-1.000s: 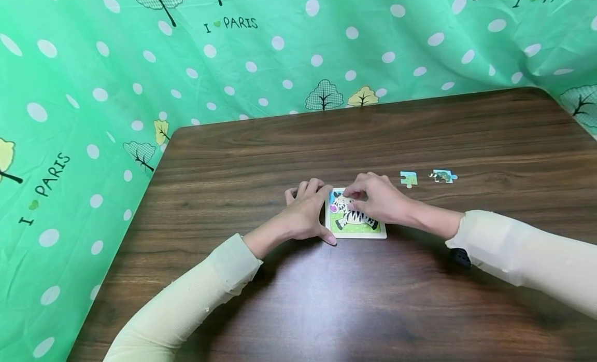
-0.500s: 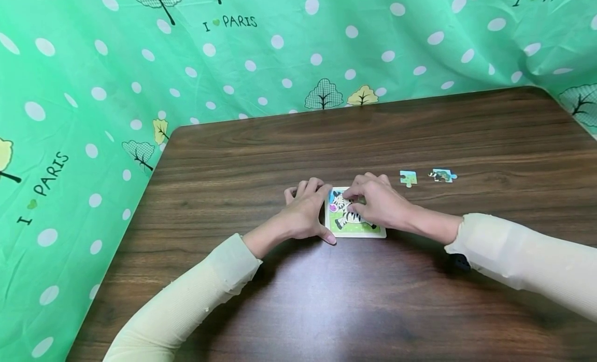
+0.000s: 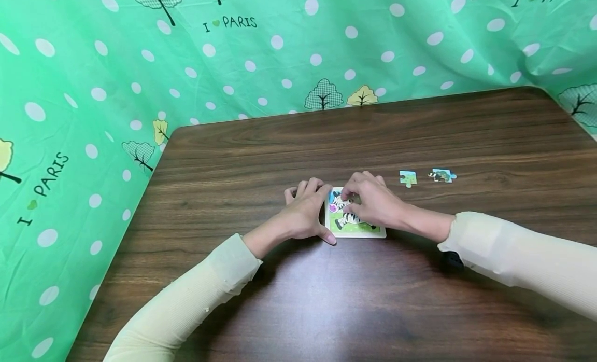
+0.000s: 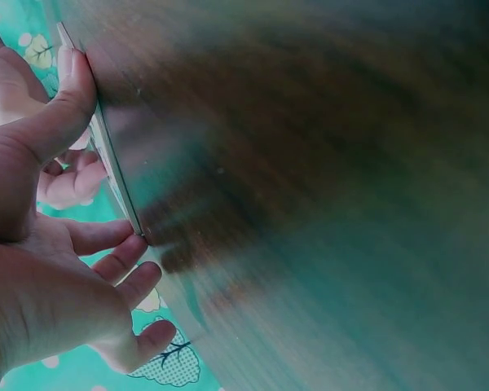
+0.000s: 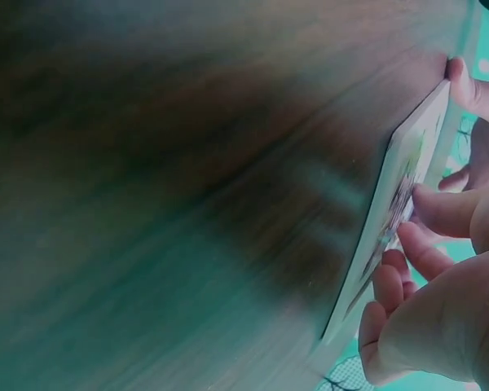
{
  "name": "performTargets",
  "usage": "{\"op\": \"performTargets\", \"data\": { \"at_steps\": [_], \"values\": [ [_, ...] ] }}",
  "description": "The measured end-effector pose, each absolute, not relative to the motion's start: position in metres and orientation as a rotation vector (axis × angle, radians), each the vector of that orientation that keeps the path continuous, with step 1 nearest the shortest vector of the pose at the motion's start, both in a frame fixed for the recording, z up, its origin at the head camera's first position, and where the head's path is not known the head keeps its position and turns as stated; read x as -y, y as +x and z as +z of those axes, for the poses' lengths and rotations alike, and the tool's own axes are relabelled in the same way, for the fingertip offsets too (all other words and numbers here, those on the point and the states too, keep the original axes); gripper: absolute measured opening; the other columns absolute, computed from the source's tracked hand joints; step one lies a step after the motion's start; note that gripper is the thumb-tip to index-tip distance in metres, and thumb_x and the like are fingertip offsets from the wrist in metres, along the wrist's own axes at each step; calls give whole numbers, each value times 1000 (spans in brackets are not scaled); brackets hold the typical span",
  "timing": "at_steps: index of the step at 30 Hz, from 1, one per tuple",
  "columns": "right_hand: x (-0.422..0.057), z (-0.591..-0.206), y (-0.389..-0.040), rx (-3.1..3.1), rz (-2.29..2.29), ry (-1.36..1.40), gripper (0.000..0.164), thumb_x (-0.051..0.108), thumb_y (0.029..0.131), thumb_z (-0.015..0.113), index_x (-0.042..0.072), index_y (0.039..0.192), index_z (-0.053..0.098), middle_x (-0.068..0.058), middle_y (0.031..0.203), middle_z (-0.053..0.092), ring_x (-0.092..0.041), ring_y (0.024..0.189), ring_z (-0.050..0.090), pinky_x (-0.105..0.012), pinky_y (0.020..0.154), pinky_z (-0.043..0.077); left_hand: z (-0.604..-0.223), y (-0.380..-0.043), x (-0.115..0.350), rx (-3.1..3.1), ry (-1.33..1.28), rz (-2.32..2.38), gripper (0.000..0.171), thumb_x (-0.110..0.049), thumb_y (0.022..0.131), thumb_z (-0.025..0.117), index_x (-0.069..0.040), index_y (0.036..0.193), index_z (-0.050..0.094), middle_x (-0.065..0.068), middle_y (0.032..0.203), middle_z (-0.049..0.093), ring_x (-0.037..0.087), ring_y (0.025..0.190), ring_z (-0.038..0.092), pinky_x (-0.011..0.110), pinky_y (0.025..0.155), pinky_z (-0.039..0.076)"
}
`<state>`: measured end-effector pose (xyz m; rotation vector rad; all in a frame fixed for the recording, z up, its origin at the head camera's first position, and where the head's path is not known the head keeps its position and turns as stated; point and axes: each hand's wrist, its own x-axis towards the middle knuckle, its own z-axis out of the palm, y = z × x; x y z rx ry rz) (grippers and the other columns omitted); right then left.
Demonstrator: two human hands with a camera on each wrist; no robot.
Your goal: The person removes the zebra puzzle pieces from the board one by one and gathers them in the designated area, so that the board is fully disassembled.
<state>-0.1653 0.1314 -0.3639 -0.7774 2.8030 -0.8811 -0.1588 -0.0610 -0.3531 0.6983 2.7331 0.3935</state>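
Note:
A small square zebra puzzle (image 3: 356, 228) with a white border lies on the wooden table. My left hand (image 3: 305, 211) holds its left side, thumb at the near corner and index finger at the far one; the left wrist view shows the thumb (image 4: 75, 85) along the edge. Over the puzzle's upper part is my right hand (image 3: 373, 198), fingers bent. Its thumb and index fingertips rest on the zebra picture, slightly apart; I cannot tell whether they pinch a piece. The right wrist view shows the right thumb (image 5: 452, 212) right at the puzzle's face. The upper right of the picture is hidden.
Two loose jigsaw pieces lie beyond my right hand: a green and blue piece (image 3: 408, 178) and, farther right, a piece with a dark animal print (image 3: 442, 176). The table (image 3: 298, 300) ends at the back against a green dotted curtain (image 3: 275, 56).
My right hand has shifted slightly left over the puzzle, its thumb and index fingertips nearer the zebra's head. The left hand and the loose pieces have stayed put.

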Motion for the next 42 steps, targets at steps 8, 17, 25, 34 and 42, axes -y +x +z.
{"op": "performTargets", "data": {
  "at_steps": [8, 17, 25, 34, 42],
  "values": [
    [-123, -363, -165, -2801, -894, -763, 16, 8, 77, 77, 9, 88, 65, -5, 95, 59, -24, 95, 47, -40, 81, 27, -354, -159, 61, -2735, 699, 378, 111, -51, 53, 88, -17, 145, 37, 2, 140, 34, 23, 124, 30, 53, 101, 20],
    [-118, -359, -164, -2881, -764, -655, 36, 16, 78, 78, -1, 108, 66, -7, 94, 60, -25, 92, 48, -43, 81, 27, -354, -159, 61, -2731, 696, 374, 113, -51, 54, 88, -15, 147, 35, 2, 140, 33, 23, 125, 29, 52, 102, 19],
    [-115, -357, -161, -2934, -715, -594, 35, 17, 76, 78, -3, 103, 67, -11, 94, 61, -28, 90, 49, -46, 81, 27, -354, -160, 62, -2738, 694, 375, 114, -51, 54, 88, -14, 147, 35, 2, 141, 33, 22, 125, 29, 52, 102, 19],
    [-110, -352, -153, -2941, -647, -543, 47, 17, 71, 81, -6, 108, 67, -14, 95, 61, -30, 87, 48, -49, 81, 28, -354, -160, 62, -2740, 701, 374, 113, -52, 53, 88, -14, 146, 36, 2, 143, 33, 22, 127, 29, 52, 102, 19],
    [-108, -349, -149, -2781, -856, -338, 54, 16, 75, 78, -8, 120, 60, -15, 102, 61, -33, 99, 51, -49, 84, 27, -353, -159, 62, -2742, 705, 378, 114, -51, 52, 88, -14, 147, 37, 2, 144, 33, 22, 128, 29, 53, 103, 18]
  ]
}}
